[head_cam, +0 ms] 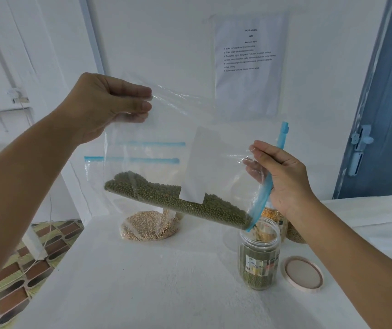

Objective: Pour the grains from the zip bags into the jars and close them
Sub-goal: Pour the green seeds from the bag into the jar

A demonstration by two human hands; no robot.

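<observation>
Holding a clear zip bag (166, 148) up over the white table (142, 281), the person has it tipped so its blue-zippered mouth points down to the right. The left hand (104, 103) pinches the bag's upper corner, thumb and fingers curled onto the plastic. The right hand (283, 176) grips the bag at its mouth, fingers wrapped round the blue zip strip (265, 195), whose slider end sticks up above the hand. Inside the bag, green grains (173, 200) lie in a slanted band along the lower edge, and the band reaches right down to the mouth. A white label patch (197, 167) sits on the bag's side.

Just below the mouth stands an open clear jar (259, 260), upright on the table, already mostly filled with green grains. Its lid (303, 274), round and pinkish, lies flat on the table just beside it to the right. Behind this jar are two more containers, partly hidden by the right hand and bag: one holding yellow-orange grains (273, 216), another with brownish-green contents (294, 233).

Farther back on the table, another zip bag (150, 224) leans near the wall, holding pale beige grains. A printed sheet (249, 62) is stuck on the white wall, and a blue door (385, 115) stands at the right.
</observation>
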